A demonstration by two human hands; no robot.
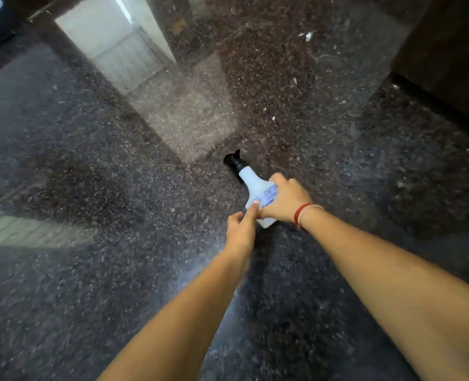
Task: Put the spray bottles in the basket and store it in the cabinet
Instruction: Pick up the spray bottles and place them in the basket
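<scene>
A white spray bottle [252,181] with a black trigger head and a blue-printed label is held over the dark speckled floor, its head pointing away from me. My right hand [284,198] is wrapped around the bottle's body; a red and pale thread band sits on that wrist. My left hand [240,228] is just below and left of it, its fingertips touching the bottle's lower part near the label. No basket or cabinet interior is in view. The picture is blurred by motion.
Polished dark granite floor [90,270] fills the view, with bright window reflections at the upper left. A dark wooden furniture side [453,45] stands at the upper right. A small white scrap [308,36] lies on the floor far ahead.
</scene>
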